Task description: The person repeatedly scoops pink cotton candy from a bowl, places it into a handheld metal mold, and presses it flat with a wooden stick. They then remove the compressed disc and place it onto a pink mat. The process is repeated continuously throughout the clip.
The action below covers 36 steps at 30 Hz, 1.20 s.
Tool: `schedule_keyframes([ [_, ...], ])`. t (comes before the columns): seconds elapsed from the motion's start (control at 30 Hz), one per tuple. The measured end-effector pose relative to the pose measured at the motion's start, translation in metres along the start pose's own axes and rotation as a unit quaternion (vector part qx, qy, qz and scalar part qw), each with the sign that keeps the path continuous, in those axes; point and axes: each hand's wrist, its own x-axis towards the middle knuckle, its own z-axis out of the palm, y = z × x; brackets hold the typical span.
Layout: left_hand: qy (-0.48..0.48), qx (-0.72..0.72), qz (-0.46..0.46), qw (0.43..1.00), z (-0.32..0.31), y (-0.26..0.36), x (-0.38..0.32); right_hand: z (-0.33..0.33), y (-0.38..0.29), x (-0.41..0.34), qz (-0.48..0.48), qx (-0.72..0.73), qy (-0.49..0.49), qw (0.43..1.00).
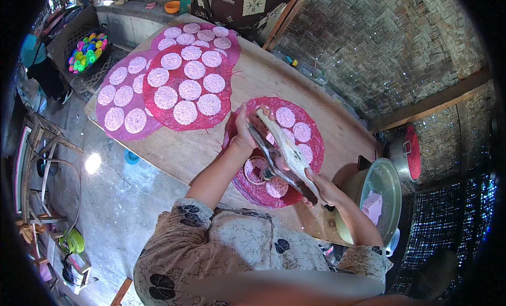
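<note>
My left hand and my right hand grip the two ends of a wooden hand press, made of a pale upper bar and a dark lower bar. The press is held over a round red mesh sheet bearing pale pink noodle-like discs. A ring lies around a disc below the press. Up and to the left, a red mesh sheet full of similar discs overlaps two purple-pink mesh sheets. What lies between the press's bars is partly hidden.
A large green basin holding a pink block stands at the table's right end. Behind it is a metal pot with a red cover. A woven wall borders the wooden table. A basket of colourful plastic pieces stands at upper left, near a person.
</note>
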Motion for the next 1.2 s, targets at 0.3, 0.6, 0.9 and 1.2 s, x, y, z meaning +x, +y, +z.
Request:
schedule_keyframes([
  [0.3, 0.096, 0.095, 0.013, 0.991, 0.009, 0.03, -0.013, 0.04, 0.006, 0.018, -0.046, 0.067, 0.008, 0.997],
  [0.6, 0.06, 0.074, 0.016, 0.995, 0.014, 0.022, 0.012, 0.012, 0.006, 0.02, -0.068, -0.03, 0.072, 0.995],
  [0.9, -0.018, 0.109, -0.032, 0.993, 0.017, 0.026, 0.021, 0.025, 0.028, 0.028, -0.095, 0.021, 0.035, 0.995],
  [1.2, -0.094, -0.045, -0.015, 0.994, 0.008, 0.025, 0.016, 0.035, 0.035, 0.103, -0.217, 0.517, -0.305, 0.769],
])
